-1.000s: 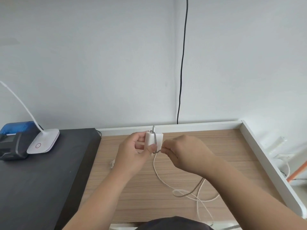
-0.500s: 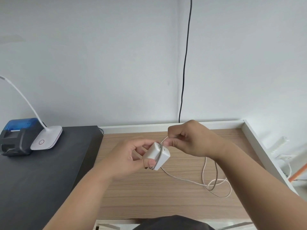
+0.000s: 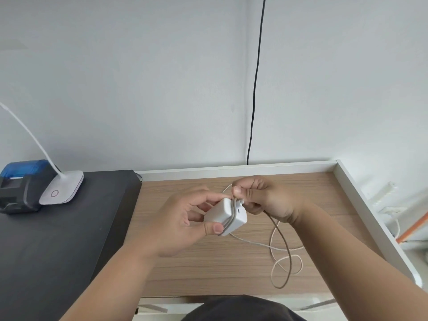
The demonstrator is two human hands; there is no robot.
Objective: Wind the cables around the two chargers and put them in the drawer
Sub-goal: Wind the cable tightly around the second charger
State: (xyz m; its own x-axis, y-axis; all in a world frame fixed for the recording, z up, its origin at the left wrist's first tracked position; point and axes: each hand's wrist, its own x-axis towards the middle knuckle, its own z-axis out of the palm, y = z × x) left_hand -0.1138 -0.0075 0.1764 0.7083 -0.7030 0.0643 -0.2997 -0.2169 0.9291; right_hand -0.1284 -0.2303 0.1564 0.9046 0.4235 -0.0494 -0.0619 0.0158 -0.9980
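Observation:
My left hand (image 3: 180, 223) holds a white square charger (image 3: 225, 216) above the wooden desk (image 3: 208, 269), thumb pressed on its near corner. A couple of turns of pale cable wrap around the charger's middle. Just to the right, my right hand (image 3: 266, 200) pinches the cable at the charger's top edge. The loose cable (image 3: 287, 262) hangs from that hand and lies in loops on the desk. A second charger and the drawer are not visible.
A black surface (image 3: 58, 251) at the left carries a white desk lamp (image 3: 62, 188) and a blue-topped black printer (image 3: 18, 184). A white raised rim (image 3: 361, 198) borders the desk's back and right. A black wire (image 3: 256, 89) runs down the wall.
My right hand has carried the cable over the charger and come down close against its top edge, adding a turn. The loose cable on the desk is shorter and has shifted.

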